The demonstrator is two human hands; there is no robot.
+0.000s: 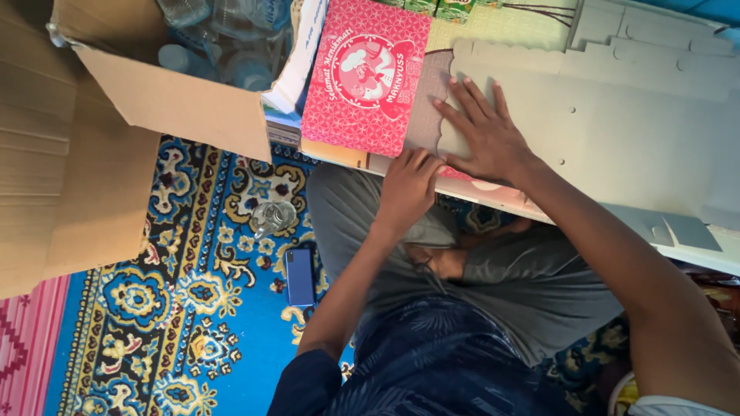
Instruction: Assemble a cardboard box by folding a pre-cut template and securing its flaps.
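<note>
My right hand [484, 131] lies flat, fingers spread, on a grey die-cut cardboard sheet [617, 131] that rests on a stack of flat sheets across my lap. My left hand [408, 185] curls its fingers around the near edge of that stack, just below the right hand. A red patterned box panel [366, 73] lies to the left of both hands, its grey flap reaching under my right fingertips.
A large open brown carton [146, 100] with clear plastic bottles [231, 46] stands at the left. On the blue patterned carpet [193, 308] lie a small glass jar [271, 217] and a blue phone [300, 276]. My crossed legs in grey trousers [509, 285] sit beneath the stack.
</note>
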